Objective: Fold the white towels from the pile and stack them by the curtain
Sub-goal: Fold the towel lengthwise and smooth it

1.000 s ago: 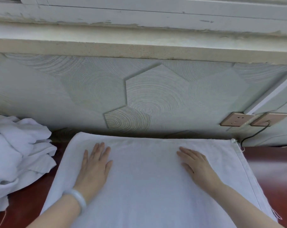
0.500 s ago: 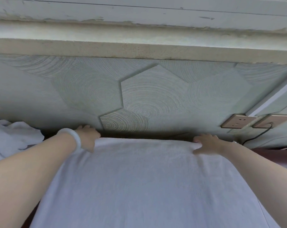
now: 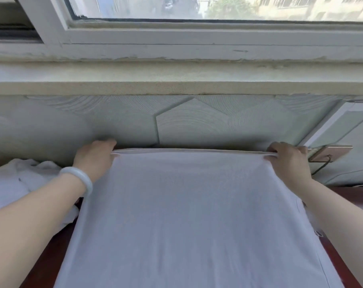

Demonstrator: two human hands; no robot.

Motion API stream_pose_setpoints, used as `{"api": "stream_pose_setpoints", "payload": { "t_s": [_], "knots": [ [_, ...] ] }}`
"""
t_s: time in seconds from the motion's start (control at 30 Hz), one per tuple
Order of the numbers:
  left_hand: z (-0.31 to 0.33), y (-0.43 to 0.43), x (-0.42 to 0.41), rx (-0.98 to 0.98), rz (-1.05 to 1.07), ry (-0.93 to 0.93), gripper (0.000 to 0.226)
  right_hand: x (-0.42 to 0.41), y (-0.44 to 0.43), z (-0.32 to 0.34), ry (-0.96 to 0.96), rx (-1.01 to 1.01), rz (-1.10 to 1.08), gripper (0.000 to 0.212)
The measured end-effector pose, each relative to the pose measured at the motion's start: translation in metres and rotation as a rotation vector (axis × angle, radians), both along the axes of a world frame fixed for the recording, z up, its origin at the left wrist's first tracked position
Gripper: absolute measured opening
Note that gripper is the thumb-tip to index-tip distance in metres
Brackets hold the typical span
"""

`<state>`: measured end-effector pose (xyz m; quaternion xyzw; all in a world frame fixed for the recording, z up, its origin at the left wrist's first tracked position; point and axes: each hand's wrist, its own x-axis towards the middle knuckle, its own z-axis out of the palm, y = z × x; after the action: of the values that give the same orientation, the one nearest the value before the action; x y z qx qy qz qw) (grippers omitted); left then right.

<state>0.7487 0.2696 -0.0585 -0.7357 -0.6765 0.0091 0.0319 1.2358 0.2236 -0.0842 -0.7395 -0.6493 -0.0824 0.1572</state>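
A white towel [image 3: 193, 215] lies spread flat on the dark red table, running from the wall toward me. My left hand [image 3: 94, 157] pinches its far left corner, fingers curled round the doubled edge. My right hand [image 3: 287, 157] grips the far right corner the same way. The far edge between my hands is pulled taut and sits just off the wall. A pile of crumpled white towels [image 3: 20, 183] lies to the left, partly hidden behind my left forearm. No curtain is in view.
The green patterned wall [image 3: 186, 121] rises straight behind the towel, under a stone window sill [image 3: 176, 88]. A copper-coloured wall socket [image 3: 330, 152] with a dark cable sits just right of my right hand. Red table surface [image 3: 43, 258] shows on both sides.
My hands left the flat towel surface, slid to its far edge, and now grip the two far corners. The view has tilted up to show the window.
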Motion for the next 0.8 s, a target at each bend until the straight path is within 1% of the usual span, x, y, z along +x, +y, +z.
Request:
{"api": "stream_pose_setpoints", "payload": {
  "t_s": [0.07, 0.1, 0.13, 0.17, 0.2, 0.23, 0.27, 0.33, 0.43, 0.5, 0.57, 0.6, 0.63, 0.67, 0.7, 0.73, 0.77, 0.8],
  "knots": [
    [0.019, -0.008, -0.005, 0.103, 0.000, -0.114, 0.020, 0.000, -0.012, 0.021, -0.045, 0.142, 0.016, 0.012],
    [0.024, -0.017, -0.009, 0.166, -0.039, -0.166, 0.021, -0.001, -0.024, 0.030, -0.064, 0.191, 0.031, 0.009],
    [0.025, -0.029, -0.013, 0.234, -0.116, -0.174, 0.016, -0.002, -0.040, 0.036, -0.079, 0.222, 0.061, 0.007],
    [0.021, -0.044, -0.018, 0.283, -0.195, -0.134, 0.009, -0.004, -0.060, 0.038, -0.101, 0.231, 0.104, 0.006],
    [0.014, -0.062, -0.024, 0.320, -0.262, -0.092, 0.008, -0.004, -0.082, 0.036, -0.137, 0.218, 0.162, 0.004],
    [0.002, -0.082, -0.030, 0.316, -0.315, -0.053, 0.015, -0.004, -0.105, 0.029, -0.189, 0.181, 0.226, 0.004],
    [-0.011, -0.105, -0.035, 0.286, -0.365, -0.019, 0.021, -0.001, -0.128, 0.018, -0.239, 0.122, 0.287, 0.010],
    [-0.039, -0.150, -0.043, 0.216, -0.460, 0.035, 0.029, 0.006, -0.170, -0.008, -0.286, -0.023, 0.385, 0.029],
    [-0.071, -0.205, -0.051, 0.099, -0.508, 0.043, 0.034, 0.008, -0.218, -0.035, -0.241, -0.230, 0.455, 0.048],
    [-0.088, -0.232, -0.054, -0.017, -0.472, 0.028, 0.040, 0.010, -0.239, -0.047, -0.158, -0.400, 0.428, 0.059],
    [-0.097, -0.249, -0.054, -0.215, -0.331, -0.025, 0.062, 0.014, -0.248, -0.057, -0.101, -0.558, 0.433, 0.067],
    [-0.097, -0.252, -0.054, -0.297, -0.201, -0.088, 0.070, 0.018, -0.249, -0.061, -0.078, -0.616, 0.464, 0.063],
    [-0.096, -0.251, -0.053, -0.351, -0.087, -0.185, 0.072, 0.020, -0.247, -0.060, -0.008, -0.690, 0.447, 0.053],
    [-0.093, -0.249, -0.053, -0.386, 0.014, -0.246, 0.070, 0.020, -0.242, -0.054, 0.079, -0.759, 0.378, 0.038],
    [-0.089, -0.245, -0.051, -0.440, 0.071, -0.284, 0.068, 0.017, -0.236, -0.048, 0.230, -0.793, 0.286, 0.024],
    [-0.082, -0.243, -0.046, -0.475, 0.110, -0.307, 0.067, 0.012, -0.231, -0.045, 0.386, -0.748, 0.187, 0.015],
    [-0.080, -0.241, -0.038, -0.434, 0.116, -0.346, 0.063, 0.008, -0.227, -0.046, 0.442, -0.604, 0.116, 0.011],
    [-0.079, -0.242, -0.029, -0.361, 0.093, -0.358, 0.057, 0.000, -0.222, -0.048, 0.399, -0.442, 0.065, 0.004]
  ]
}}
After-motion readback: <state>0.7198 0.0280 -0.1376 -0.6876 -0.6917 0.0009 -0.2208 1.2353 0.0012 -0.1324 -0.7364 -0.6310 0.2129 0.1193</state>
